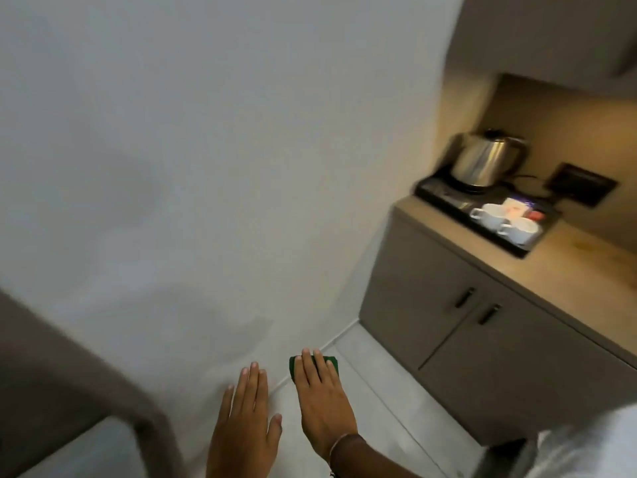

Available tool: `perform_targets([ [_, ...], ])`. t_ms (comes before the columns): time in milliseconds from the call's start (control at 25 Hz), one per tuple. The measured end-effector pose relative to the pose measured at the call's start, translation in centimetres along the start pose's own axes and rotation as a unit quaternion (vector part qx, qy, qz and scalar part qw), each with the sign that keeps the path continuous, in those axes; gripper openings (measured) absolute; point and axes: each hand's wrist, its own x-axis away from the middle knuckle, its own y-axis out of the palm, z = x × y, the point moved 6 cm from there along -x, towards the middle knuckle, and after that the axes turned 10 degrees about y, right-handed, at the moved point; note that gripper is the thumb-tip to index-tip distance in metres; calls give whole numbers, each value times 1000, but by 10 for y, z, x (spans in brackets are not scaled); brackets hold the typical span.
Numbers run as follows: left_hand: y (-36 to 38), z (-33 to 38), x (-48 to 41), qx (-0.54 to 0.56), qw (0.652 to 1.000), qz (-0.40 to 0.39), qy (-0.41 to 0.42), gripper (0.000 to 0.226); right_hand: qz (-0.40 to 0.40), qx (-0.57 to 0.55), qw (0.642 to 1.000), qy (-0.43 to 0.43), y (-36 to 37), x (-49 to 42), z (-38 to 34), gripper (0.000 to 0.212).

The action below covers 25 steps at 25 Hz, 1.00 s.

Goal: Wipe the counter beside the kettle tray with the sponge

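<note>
Shiny brushed-metal kettle (pixel 482 160), glossy black tray (pixel 444 198), matt counter (pixel 579 267)

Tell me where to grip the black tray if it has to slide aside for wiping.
Probably the tray's bare near-left rim, coming from the counter's front edge. That stretch is free; the kettle crowds the back and the cups the right end. Fingers over the rim, low.

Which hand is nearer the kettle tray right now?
Right. The right hand, holding the green sponge, is low and left of the kettle tray in the picture; the empty left hand sits further left.
</note>
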Motion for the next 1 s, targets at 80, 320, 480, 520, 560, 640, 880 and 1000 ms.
perform_targets([
  [80,6,54,-56,-17,997,-18,68,101,19,-3,997,77,-30,-8,81,80],
  [320,35,227,-241,-13,977,27,211,79,112,10,969,221,-133,-28,322,86],
  [480,55,346,-350,9,958,18,287,80,144,25,953,267,-192,-33,458,85],
  [520,57,377,-375,10,953,9,304,80,147,26,948,280,-205,-34,490,83],
  [560,59,408,-399,12,948,2,319,79,146,28,944,293,-217,-35,520,80],
  [640,64,463,-442,9,938,-5,345,77,131,35,939,317,-237,-39,574,76],
  [880,81,567,-522,-3,905,-50,423,75,50,27,923,380,-244,-36,670,74],
  [1000,100,585,-541,-13,893,-87,441,74,12,11,918,395,-229,-25,682,78],
])
